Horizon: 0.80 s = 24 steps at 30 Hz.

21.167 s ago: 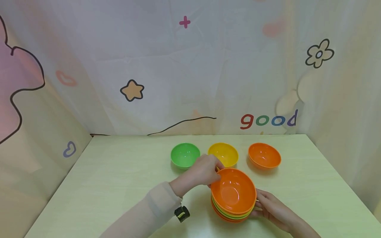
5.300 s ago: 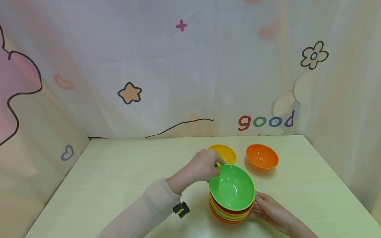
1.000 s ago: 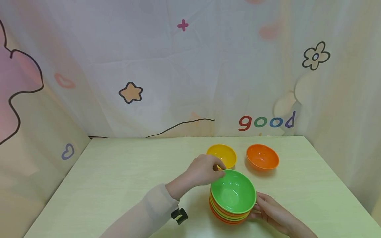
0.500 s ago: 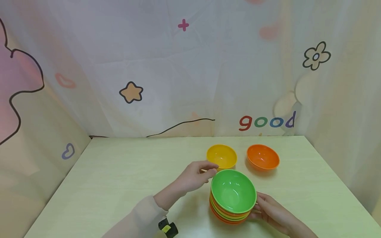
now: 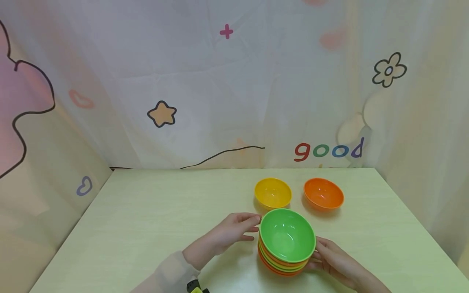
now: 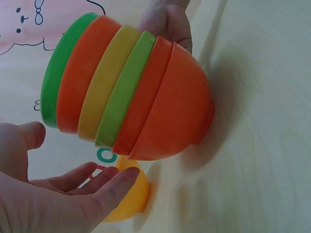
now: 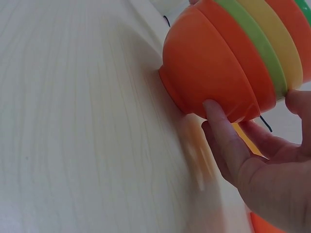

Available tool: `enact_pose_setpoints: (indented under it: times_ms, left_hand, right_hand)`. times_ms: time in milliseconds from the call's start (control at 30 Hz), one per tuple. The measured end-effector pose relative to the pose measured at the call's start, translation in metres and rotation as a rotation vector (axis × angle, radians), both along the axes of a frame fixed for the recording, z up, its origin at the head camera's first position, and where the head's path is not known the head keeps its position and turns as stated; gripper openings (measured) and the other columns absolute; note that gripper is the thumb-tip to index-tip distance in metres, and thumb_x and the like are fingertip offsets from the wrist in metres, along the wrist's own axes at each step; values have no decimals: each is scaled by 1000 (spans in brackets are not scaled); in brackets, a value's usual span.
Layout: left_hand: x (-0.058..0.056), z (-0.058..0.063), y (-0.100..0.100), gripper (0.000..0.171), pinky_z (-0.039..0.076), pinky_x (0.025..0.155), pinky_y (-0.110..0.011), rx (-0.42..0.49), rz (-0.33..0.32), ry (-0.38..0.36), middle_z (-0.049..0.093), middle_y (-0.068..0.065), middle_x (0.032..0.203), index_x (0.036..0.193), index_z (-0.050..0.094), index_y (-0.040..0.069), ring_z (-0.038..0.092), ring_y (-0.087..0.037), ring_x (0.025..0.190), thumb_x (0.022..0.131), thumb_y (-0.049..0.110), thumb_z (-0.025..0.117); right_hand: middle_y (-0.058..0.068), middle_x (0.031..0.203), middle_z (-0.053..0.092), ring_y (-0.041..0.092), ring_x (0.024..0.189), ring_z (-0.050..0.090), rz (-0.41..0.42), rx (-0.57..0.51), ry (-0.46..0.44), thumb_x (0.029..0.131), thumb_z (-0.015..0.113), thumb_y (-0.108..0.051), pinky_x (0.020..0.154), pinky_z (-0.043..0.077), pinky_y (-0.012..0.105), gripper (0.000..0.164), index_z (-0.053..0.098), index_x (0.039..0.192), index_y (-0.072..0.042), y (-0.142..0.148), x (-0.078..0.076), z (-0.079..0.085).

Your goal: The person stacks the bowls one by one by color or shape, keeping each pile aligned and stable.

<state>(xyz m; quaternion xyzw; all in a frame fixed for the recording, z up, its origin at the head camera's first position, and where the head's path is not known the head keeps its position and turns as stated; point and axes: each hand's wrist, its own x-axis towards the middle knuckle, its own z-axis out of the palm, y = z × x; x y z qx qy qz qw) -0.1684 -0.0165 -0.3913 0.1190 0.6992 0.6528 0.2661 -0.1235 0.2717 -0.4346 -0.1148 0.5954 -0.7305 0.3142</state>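
Note:
A stack of bowls (image 6: 172,104) stands tilted on the table, several nested in orange, yellow and green. On top is a green bowl (image 5: 287,236), its inside facing up. My left hand (image 5: 231,232) is just left of the stack, fingers extended and thumb apart, with nothing held; the left wrist view shows a gap between thumb and bowls. My right hand (image 5: 338,262) holds the stack's right side. In the right wrist view its fingertips (image 7: 216,111) press the lowest orange bowl while the thumb lies near the upper rims.
Behind the stack sits a single yellow bowl (image 5: 272,193), close to its rim in the head view. A single orange bowl (image 5: 323,194) stands to the right of that one. A patterned cloth (image 5: 205,89) hangs along the table's (image 5: 154,211) back and sides.
The green bowl from the back row came onto the stack between the older frames. Over the last second my left hand released its rim and moved down and left. The right hand stayed put.

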Motion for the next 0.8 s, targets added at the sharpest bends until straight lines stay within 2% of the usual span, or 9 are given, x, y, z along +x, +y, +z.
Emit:
enact_pose_setpoints:
  times_ms: [167, 333, 467, 800]
  left_hand:
    - [3, -8, -1, 46, 51, 90, -42, 58, -4, -90, 53, -17, 128, 125, 50, -5, 55, -29, 111, 95, 29, 50]
    - [7, -12, -1, 52, 52, 88, -41, 100, -36, -153, 51, -19, 130, 129, 45, -7, 57, -27, 108, 95, 33, 48]
    - [9, -15, -1, 53, 52, 87, -41, 128, -66, -173, 52, -19, 128, 128, 46, -7, 56, -29, 109, 95, 35, 47]
    - [13, -19, 0, 51, 53, 83, -45, 150, -86, -187, 50, -19, 131, 128, 48, -4, 55, -31, 111, 95, 36, 46]
  right_hand:
    - [4, 121, 60, 16, 107, 59, 13, -12, 9, 102, 29, -29, 91, 51, 34, 53, 24, 141, 6, 0, 0, 0]
    - [4, 120, 60, 16, 107, 59, 13, -17, 2, 102, 29, -28, 90, 51, 34, 51, 26, 141, 5, 0, -1, -1]
    - [3, 121, 60, 16, 107, 59, 11, -18, -5, 102, 29, -28, 91, 51, 34, 51, 27, 141, 4, 1, -1, -1]
    - [2, 121, 60, 16, 106, 59, 4, -10, -3, 102, 30, -28, 90, 51, 34, 51, 29, 140, 4, 1, 0, -2]
